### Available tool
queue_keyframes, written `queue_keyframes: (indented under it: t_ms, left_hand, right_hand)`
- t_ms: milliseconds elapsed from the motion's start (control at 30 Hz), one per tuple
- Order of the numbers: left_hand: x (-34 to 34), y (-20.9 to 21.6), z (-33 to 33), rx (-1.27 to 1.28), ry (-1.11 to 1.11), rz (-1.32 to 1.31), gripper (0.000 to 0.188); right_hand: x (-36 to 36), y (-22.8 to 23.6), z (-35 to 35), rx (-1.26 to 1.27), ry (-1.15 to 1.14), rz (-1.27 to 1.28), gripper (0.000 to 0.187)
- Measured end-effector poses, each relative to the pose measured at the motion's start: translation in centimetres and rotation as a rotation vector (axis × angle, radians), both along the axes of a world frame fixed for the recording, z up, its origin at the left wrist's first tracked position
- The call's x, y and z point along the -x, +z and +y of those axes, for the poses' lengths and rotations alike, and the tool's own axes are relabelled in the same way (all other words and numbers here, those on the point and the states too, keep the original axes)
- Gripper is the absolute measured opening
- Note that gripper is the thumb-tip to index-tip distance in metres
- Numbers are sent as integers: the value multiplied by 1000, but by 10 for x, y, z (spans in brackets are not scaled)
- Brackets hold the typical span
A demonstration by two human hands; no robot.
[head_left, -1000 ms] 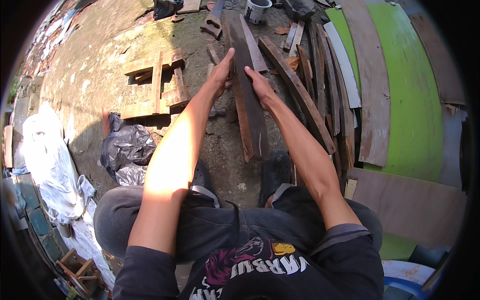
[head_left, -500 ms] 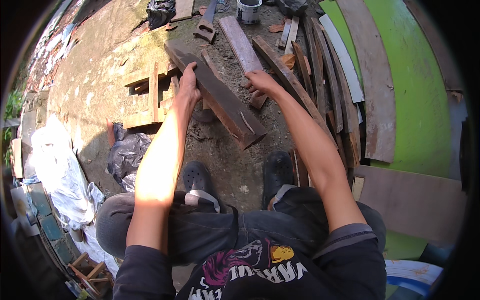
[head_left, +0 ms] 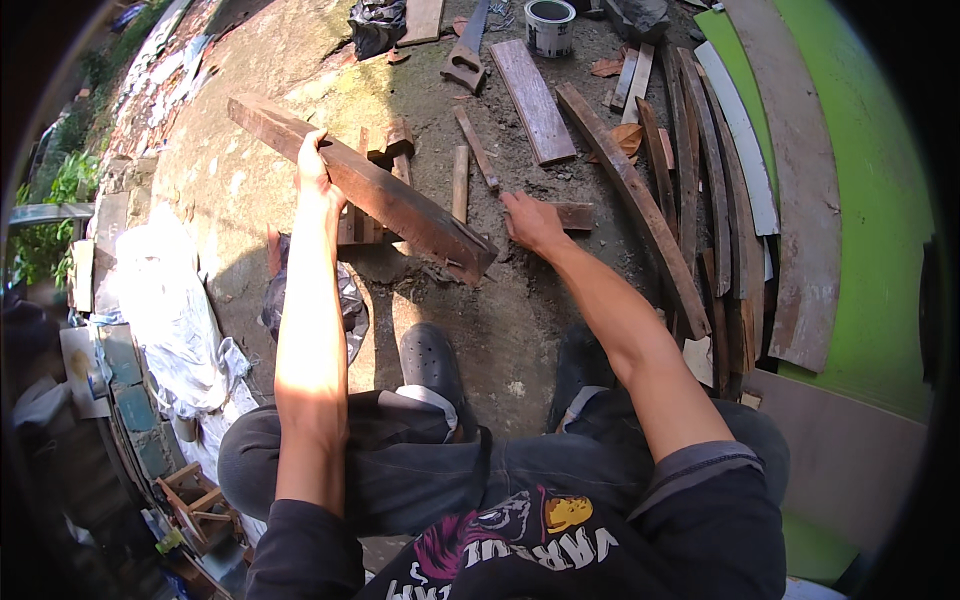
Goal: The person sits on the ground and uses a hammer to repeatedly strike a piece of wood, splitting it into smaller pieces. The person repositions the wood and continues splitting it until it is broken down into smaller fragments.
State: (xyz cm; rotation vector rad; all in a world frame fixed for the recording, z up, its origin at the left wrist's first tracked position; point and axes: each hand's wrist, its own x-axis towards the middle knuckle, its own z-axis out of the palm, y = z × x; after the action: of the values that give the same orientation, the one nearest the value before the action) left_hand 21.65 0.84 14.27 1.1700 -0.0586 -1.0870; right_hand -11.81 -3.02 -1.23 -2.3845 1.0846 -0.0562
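Observation:
My left hand (head_left: 318,180) is closed around a thick brown wooden beam (head_left: 375,190), held slantwise above the ground. Its far end points up and left; the near end has a split and lies lower, to the right. Past that end, my right hand (head_left: 535,222) is low over the ground with its fingers loosely bent and apart. A short wood block (head_left: 573,215) lies partly behind this hand. Close to the fingertips is the end of a thin wooden stick (head_left: 475,145). Left of it, a round wooden handle (head_left: 460,183) runs down behind the beam, its other end hidden.
Ahead lie a handsaw (head_left: 466,60), a flat plank (head_left: 533,100) and an open paint can (head_left: 549,28). Long strips of wood (head_left: 640,210) crowd the right side, beside green panels (head_left: 840,200). Nailed wood pieces (head_left: 365,225) and a black plastic bag (head_left: 350,310) are partly behind my left arm.
My left hand has swung the beam left and turned it, uncovering the round handle. My right hand has come down and left, nearer the thin stick's end. The view has shifted left.

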Motion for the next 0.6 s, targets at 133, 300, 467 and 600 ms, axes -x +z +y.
queue_keyframes:
  t_ms: [133, 300, 467, 600]
  left_hand:
    - [29, 43, 23, -89, 112, -188, 31]
    - [34, 53, 48, -45, 125, -239, 21]
    - [12, 46, 76, -215, 232, -337, 23]
    - [5, 48, 74, -243, 108, -255, 27]
  right_hand:
    - [-48, 1, -7, 292, 274, 42, 42]
    - [-98, -2, -16, 398, 548, 366, 39]
    - [-111, -1, -8, 518, 657, 436, 32]
    - [-87, 30, -33, 297, 807, 647, 32]
